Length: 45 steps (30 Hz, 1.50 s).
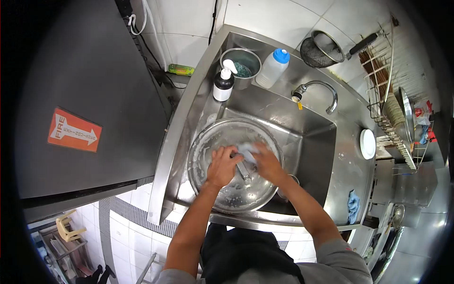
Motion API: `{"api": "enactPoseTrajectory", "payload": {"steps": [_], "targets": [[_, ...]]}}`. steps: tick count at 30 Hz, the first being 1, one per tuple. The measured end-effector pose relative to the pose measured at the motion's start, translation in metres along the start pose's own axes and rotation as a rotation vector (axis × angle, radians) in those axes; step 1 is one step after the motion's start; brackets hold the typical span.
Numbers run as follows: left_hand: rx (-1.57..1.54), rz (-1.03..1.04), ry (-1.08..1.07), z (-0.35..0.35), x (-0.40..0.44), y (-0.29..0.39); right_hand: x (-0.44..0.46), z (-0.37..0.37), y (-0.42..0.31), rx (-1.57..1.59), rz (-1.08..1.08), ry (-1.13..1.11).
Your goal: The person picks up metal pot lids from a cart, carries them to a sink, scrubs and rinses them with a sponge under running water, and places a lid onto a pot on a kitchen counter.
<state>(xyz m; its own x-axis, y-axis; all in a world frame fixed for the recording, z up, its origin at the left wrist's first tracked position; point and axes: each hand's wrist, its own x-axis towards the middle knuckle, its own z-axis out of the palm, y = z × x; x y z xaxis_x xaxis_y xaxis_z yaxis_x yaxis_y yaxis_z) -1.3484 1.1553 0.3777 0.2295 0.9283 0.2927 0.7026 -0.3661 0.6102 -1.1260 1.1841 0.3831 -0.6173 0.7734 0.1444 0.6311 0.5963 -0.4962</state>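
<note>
A large round metal lid [222,199], streaked with suds, lies over the left part of the sink. Its bar handle [244,174] rises at the middle. My left hand [222,166] has its fingers curled at the far end of that handle, thumb against it. Just to the right, my right hand [267,164] is closed on a pale, whitish scrubbing pad or cloth [247,152], pressed near the handle's far end. Motion blurs this hand and the pad, so the pad's exact kind is unclear.
Behind the lid stand a pump bottle [222,87], a metal pot [240,57] with greenish contents and a blue-capped bottle [273,70]. A faucet [321,87] arches over the basin. White plates [367,144] and a blue cloth [353,206] lie on the right counter.
</note>
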Motion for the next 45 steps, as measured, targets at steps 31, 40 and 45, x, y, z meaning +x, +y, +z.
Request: {"api": "enactPoseTrajectory", "payload": {"steps": [31,40,45], "targets": [[-0.04,0.06,-0.016,0.004,-0.002,0.002,0.005,-0.008,0.005,-0.138,0.185,-0.149],[-0.026,0.059,-0.042,0.007,-0.001,-0.004,-0.001,-0.027,0.016,-0.228,0.134,-0.209],[0.039,0.082,0.005,0.013,-0.002,-0.004,0.123,-0.004,-0.002,-0.134,-0.158,-0.256]]}}
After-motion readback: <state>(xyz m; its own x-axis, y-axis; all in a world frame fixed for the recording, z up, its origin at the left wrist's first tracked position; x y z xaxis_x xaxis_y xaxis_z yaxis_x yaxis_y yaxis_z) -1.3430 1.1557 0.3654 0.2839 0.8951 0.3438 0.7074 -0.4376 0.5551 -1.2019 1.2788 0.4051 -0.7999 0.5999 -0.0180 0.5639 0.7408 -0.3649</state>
